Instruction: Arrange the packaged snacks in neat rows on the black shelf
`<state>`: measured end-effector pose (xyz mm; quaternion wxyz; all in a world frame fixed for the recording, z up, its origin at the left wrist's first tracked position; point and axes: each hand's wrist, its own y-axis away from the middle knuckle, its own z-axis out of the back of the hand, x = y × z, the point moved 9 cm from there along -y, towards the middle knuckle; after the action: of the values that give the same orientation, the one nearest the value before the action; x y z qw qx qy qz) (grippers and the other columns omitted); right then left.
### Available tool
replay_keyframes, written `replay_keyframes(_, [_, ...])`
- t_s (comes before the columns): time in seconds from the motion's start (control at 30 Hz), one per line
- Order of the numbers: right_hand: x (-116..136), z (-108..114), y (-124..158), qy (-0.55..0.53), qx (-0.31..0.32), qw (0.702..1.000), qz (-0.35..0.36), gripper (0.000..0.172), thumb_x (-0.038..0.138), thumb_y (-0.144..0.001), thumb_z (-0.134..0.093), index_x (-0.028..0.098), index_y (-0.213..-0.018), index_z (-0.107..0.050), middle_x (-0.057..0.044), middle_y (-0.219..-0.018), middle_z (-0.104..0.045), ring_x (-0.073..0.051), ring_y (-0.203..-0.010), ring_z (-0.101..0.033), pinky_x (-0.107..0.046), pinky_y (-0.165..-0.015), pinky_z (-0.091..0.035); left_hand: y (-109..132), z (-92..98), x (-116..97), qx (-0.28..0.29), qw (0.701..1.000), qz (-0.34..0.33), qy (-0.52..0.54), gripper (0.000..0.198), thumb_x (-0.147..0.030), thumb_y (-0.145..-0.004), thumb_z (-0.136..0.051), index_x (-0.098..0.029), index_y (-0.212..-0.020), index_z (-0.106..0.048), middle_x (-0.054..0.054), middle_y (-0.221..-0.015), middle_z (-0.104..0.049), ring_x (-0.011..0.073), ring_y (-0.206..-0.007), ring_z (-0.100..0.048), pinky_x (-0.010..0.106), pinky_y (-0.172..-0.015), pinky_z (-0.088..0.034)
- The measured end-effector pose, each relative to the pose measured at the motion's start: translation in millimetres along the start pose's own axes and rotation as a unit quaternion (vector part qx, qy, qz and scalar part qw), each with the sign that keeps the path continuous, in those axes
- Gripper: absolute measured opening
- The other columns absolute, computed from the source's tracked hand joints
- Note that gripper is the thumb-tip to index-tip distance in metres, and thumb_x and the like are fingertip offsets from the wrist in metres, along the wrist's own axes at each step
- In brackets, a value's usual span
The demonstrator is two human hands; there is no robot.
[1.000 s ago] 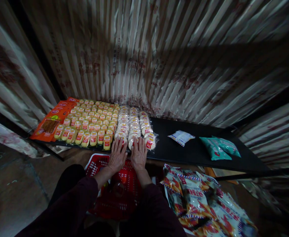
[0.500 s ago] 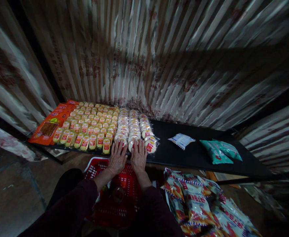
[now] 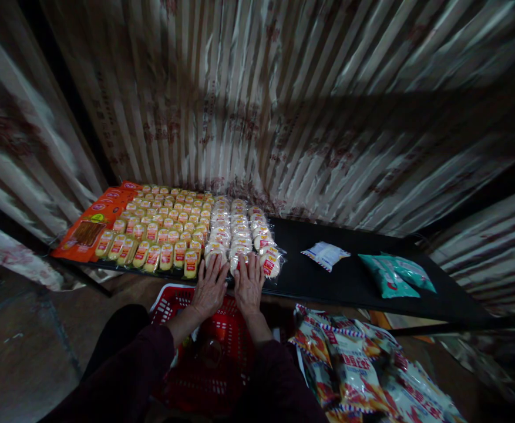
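Both of my hands rest on the front ends of rows of round white wrapped cakes (image 3: 240,226) on a black shelf (image 3: 292,247). My left hand (image 3: 210,288) lies with fingers stretched over the front of the left row. On the middle row's front cake, my right hand (image 3: 249,285) is laid flat, its fingers slightly apart. The front cake of the right row (image 3: 269,263) sits just beside my right fingers. Left of these rows stand many small yellow wrapped cakes (image 3: 167,257) in close lines.
At the shelf's left end lies an orange snack bag (image 3: 90,226). A white packet (image 3: 326,254) and teal packets (image 3: 389,275) lie to the right. Below are a red basket (image 3: 222,346) and a pile of snack bags (image 3: 356,370). Striped sheeting (image 3: 239,106) hangs behind.
My hands stay on the same cakes, almost unmoved. The whole view has shifted slightly, so the shelf appears a little lower.
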<state>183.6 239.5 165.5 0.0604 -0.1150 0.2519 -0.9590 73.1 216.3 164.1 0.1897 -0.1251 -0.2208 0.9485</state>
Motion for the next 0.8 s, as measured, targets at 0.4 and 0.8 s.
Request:
replay_keyframes(0.4, [-1, 6, 10, -0.023, -0.008, 0.999, -0.021, 0.048, 0.032, -0.095, -0.034, 0.023, -0.142, -0.033, -0.013, -0.154, -0.019, -0.028, -0.142, -0.007, -0.051, -0.107, -0.024, 7, 2.3, 2, 0.004, 1.000, 0.004, 0.018, 0.056, -0.031, -0.089, -0.046, -0.020, -0.142, -0.032, 0.014, -0.153, -0.019, 0.0306, -0.142, -0.007, 0.054, -0.112, -0.013])
replay_keyframes(0.8, [3, 19, 27, -0.058, -0.031, 0.998, -0.009, 0.050, 0.030, -0.095, -0.032, 0.016, -0.143, -0.028, -0.015, -0.152, -0.023, -0.026, -0.142, -0.011, -0.050, -0.108, -0.026, 23, 7.4, -11, 0.021, 0.999, -0.032, 0.030, 0.055, -0.021, -0.088, -0.043, -0.017, -0.141, -0.033, 0.013, -0.154, -0.017, 0.0282, -0.143, -0.004, 0.053, -0.113, -0.018])
